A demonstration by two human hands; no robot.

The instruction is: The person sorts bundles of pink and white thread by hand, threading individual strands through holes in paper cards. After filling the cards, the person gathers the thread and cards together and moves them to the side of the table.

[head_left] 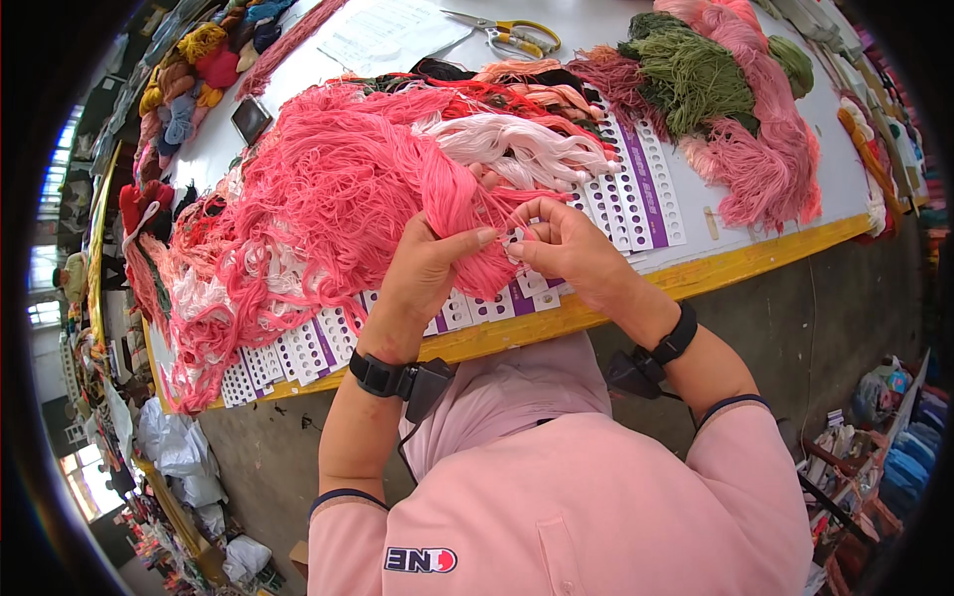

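A big tangled heap of pink embroidery thread (328,169) spreads over the table in front of me. My left hand (429,260) is closed round a thick hank of it near the table's front edge, thumb on top. Close beside it on the right, my right hand (568,248) has thumb and forefinger pinched together at the hank's edge, on fine pink strands. White and purple cards (636,189) with rows of punched holes lie under the threads. White thread (527,144) lies just beyond my hands, with red and peach skeins behind it.
Yellow-handled scissors (517,36) and a paper sheet (393,35) lie at the back. Green thread (691,79) and a dusty-pink hank (770,149) rest at the right. A small black object (251,120) sits left of the heap. The table's front edge (735,266) is yellow.
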